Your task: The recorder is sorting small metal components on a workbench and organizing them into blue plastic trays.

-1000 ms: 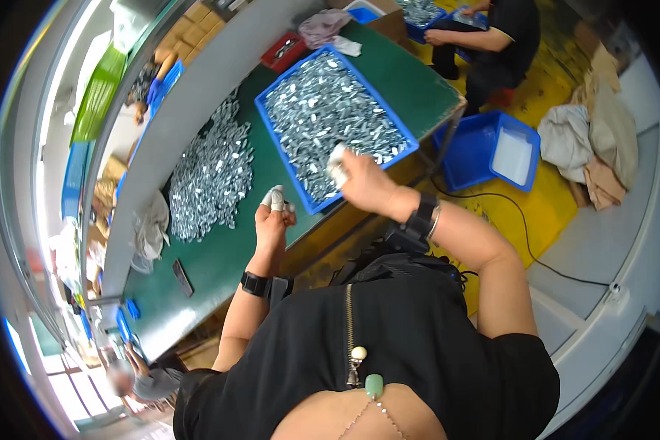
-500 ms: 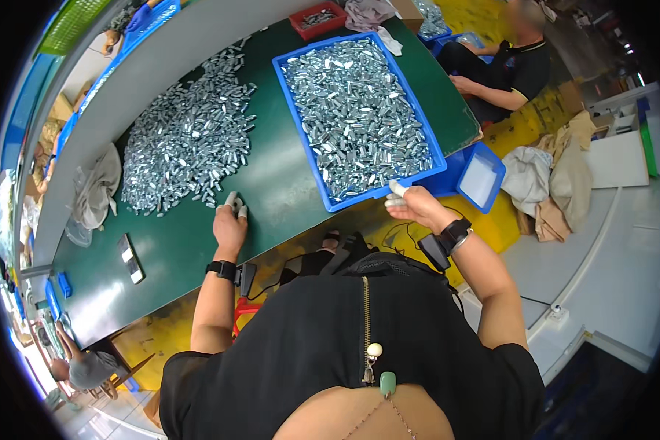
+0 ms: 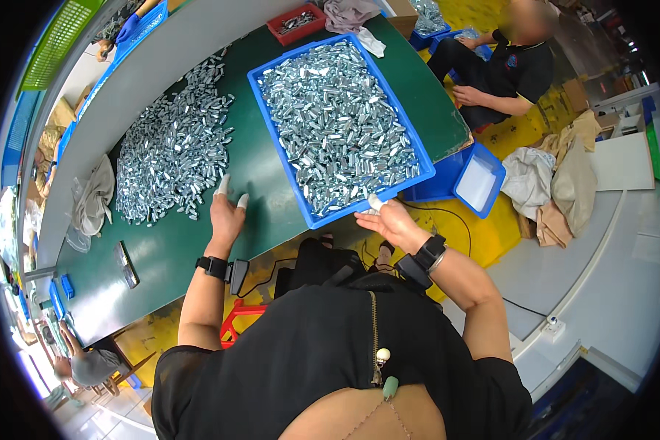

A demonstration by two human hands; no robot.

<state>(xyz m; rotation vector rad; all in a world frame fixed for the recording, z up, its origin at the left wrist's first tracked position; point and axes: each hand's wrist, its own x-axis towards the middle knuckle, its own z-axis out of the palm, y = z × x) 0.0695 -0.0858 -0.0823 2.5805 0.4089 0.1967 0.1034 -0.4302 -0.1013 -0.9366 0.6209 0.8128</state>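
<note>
In the head view we rest our left hand (image 3: 226, 218) palm down on the green surface (image 3: 268, 194), its fingers (image 3: 223, 185) spread and released, grasping nothing; white covers sit on two of the fingertips. Just ahead of those fingers and slightly to their left lies the loose heap of small silvery metal parts (image 3: 170, 147), its nearest pieces close to the fingertips but not touching them. Our right hand (image 3: 392, 222) sits at the near edge of the blue tray (image 3: 312, 217), which is filled with the same silvery parts (image 3: 337, 132); the thumb, also white-capped, points up against the tray's front rim and the other fingers curl loosely below it. We cannot tell whether they grip the rim or merely lean on it. The tray lies ahead of the right fingers and to the right of the left fingers, with bare green surface between the two hands. Both wrists carry black bands (image 3: 214, 267). Right of the right fingers, off the surface's edge, stands an open blue bin (image 3: 479, 180). Far ahead of the tray sit a small red tray (image 3: 295, 22) and a crumpled cloth (image 3: 348, 12), and another person (image 3: 506, 70) in dark clothes sits on the yellow floor (image 3: 484, 242) beyond the corner.
</note>
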